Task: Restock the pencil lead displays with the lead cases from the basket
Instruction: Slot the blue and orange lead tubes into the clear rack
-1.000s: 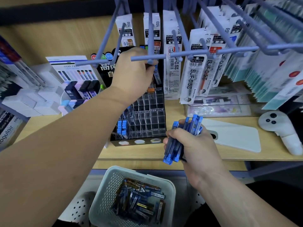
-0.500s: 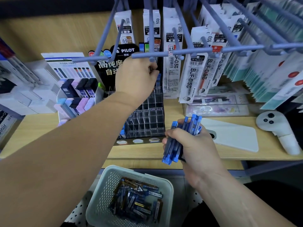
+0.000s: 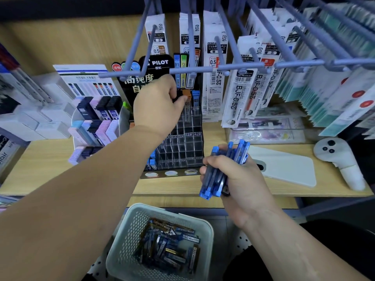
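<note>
Slotting case (image 3: 187, 107) into rack (image 3: 182, 147) top row, mid-frame: left hand (image 3: 158, 104) pinches it; right hand (image 3: 241, 179) grips blue cases (image 3: 215, 179) ready.

The clear display rack (image 3: 183, 148) has mostly empty slots. An orange-topped case (image 3: 186, 106), pinched by the left hand (image 3: 158, 104), stands beside a blue-topped case (image 3: 196, 103) in its top row. The right hand (image 3: 241, 183) holds a bunch of blue cases (image 3: 218, 173). Many loose cases (image 3: 168, 247) lie jumbled in the white basket (image 3: 207, 228).
</note>
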